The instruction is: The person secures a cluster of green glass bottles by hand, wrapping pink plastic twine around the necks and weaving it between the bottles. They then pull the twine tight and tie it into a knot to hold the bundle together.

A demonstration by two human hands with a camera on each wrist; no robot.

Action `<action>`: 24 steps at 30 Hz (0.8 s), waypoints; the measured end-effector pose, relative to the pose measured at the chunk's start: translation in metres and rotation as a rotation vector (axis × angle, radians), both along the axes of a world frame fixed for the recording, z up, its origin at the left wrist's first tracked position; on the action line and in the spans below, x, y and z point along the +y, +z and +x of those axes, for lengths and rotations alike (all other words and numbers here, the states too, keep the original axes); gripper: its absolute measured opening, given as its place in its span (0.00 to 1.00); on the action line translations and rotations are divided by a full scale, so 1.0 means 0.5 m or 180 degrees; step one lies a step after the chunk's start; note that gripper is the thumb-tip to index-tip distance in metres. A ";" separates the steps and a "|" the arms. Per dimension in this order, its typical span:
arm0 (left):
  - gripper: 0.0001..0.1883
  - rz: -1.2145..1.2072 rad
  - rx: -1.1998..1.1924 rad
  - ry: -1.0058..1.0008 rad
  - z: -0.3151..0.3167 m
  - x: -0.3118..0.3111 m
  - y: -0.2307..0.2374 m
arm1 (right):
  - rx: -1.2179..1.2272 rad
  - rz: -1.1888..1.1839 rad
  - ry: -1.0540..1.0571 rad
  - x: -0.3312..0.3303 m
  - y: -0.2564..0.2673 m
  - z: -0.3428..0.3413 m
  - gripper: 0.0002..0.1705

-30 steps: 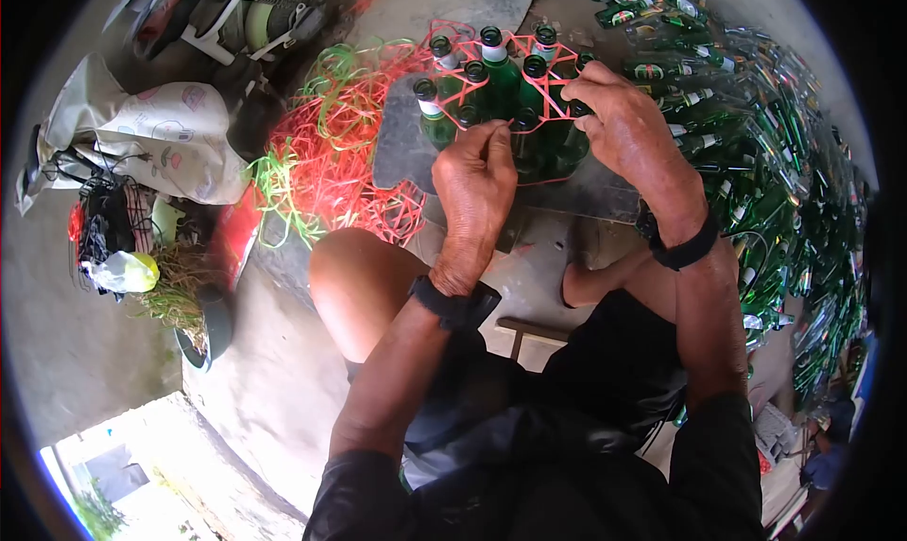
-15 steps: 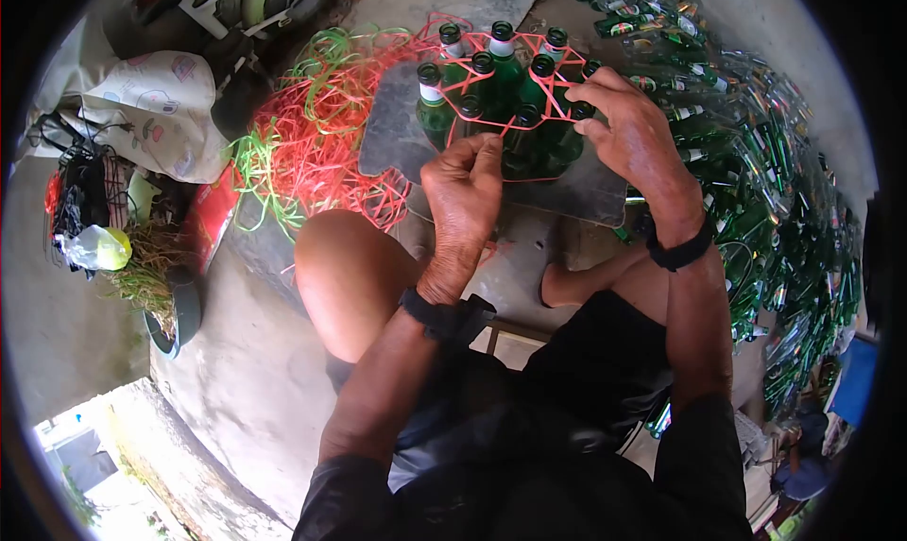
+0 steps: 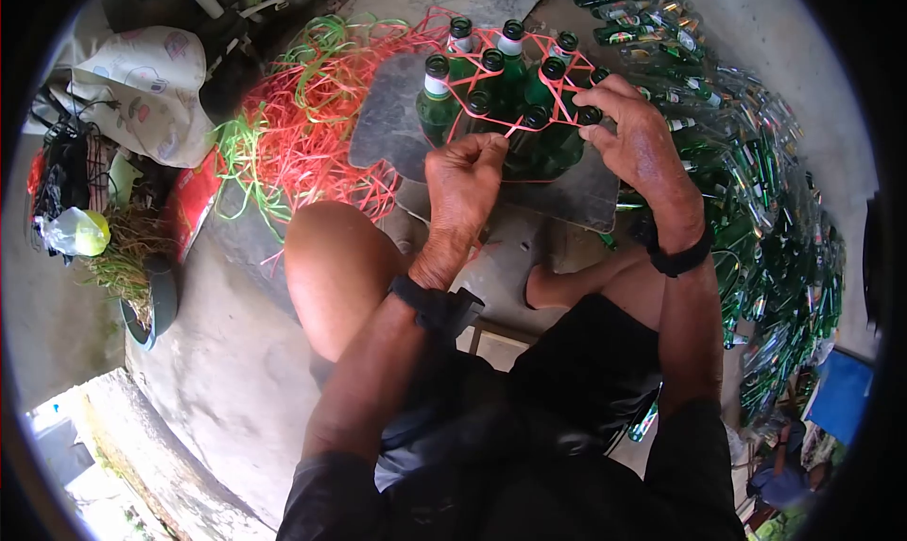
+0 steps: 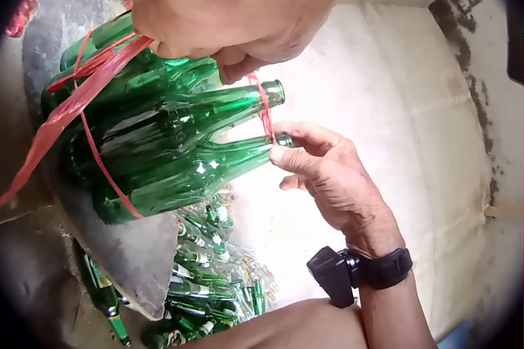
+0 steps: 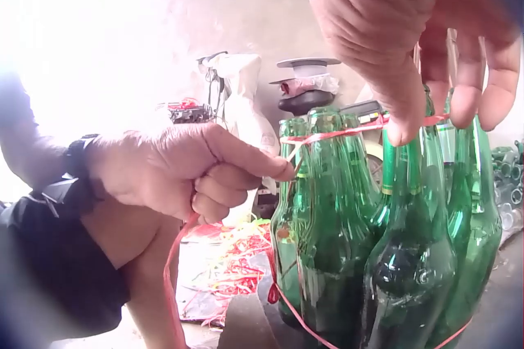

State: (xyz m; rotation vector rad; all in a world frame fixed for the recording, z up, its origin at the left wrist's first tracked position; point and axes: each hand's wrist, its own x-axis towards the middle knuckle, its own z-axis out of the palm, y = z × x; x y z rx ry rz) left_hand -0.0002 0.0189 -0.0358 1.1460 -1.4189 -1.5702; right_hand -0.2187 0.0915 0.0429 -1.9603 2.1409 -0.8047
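Green bottles stand bundled by red strap on a dark surface; the smooth glass should be slippery, breakable and heavy together, best held low. The left hand curls, grip pinching strap; the right hand arches, grip seemingly part-closed round a bottle neck.

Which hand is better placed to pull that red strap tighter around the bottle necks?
Probably the left hand: it already pinches the red strap, whose loose tail hangs from its fist. The right hand grips the green bottles at their necks, so seems better placed to steady.
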 end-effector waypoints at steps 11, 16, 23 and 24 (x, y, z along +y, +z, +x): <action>0.10 -0.0261 -0.0287 0.0351 -0.030 -0.018 -0.030 | 0.0290 -0.0161 0.1070 -0.073 0.059 0.045 0.19; 0.12 -0.0003 -0.0372 0.0500 -0.036 -0.013 -0.019 | 0.0385 0.0246 0.1283 -0.127 0.046 0.052 0.19; 0.16 0.0078 -0.0383 0.0617 -0.037 -0.013 -0.013 | -0.0142 0.1766 0.1651 -0.184 0.046 0.054 0.12; 0.18 0.0094 -0.0368 0.0615 -0.036 -0.015 -0.013 | -0.0139 0.1766 0.1658 -0.189 0.045 0.053 0.12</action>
